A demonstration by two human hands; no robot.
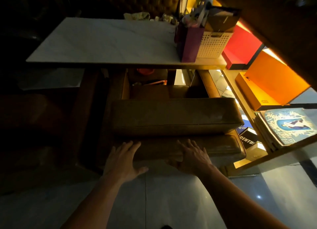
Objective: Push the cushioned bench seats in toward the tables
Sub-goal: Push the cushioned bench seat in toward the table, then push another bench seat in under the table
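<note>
A brown cushioned bench seat (176,116) stands in front of the white table (106,43), with a gap between its far edge and the table's near edge. A lower brown cushion (221,147) lies against the bench's near side. My left hand (122,160) rests flat, fingers spread, on the left end of that lower cushion. My right hand (193,155) lies flat on its middle, fingers spread. Neither hand grips anything.
On the table's right end stand a purple bag (188,43) and a white perforated basket (212,44). To the right, a lit shelf (248,163) holds red (240,46) and orange boxes (272,81) and books. Dark seating lies at left. Pale tiled floor lies below my arms.
</note>
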